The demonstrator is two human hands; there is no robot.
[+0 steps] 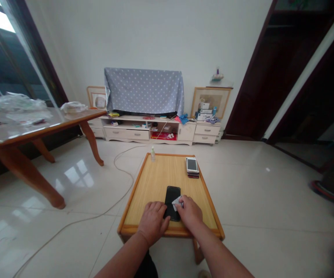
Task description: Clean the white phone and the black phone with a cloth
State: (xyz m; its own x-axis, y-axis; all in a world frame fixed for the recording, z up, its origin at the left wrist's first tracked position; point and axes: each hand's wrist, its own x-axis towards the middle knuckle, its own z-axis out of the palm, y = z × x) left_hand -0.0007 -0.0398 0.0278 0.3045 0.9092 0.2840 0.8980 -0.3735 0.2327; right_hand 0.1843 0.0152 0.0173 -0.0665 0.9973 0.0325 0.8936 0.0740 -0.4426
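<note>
A black smartphone [170, 196] lies flat, screen up, near the front edge of a small wooden table [144, 185]. My left hand [153, 221] is at its lower left, fingertips against the side edge and thumb by the bottom corner, holding it in place. Pinched in the fingers of my right hand [190, 213] is a folded whitish cloth [176, 202], which touches the screen. Farther back on the right stands a stack of phones [192, 165], the top one with a white frame. A small clear spray bottle [152, 153] stands upright at the far left corner.
A larger table [77, 118] with plastic bags stands at left. A cable [97, 216] runs across the tiled floor. Against the wall is a white cabinet [126, 134], with a dotted grey cloth [144, 90] draped above it. Dark doors are at right.
</note>
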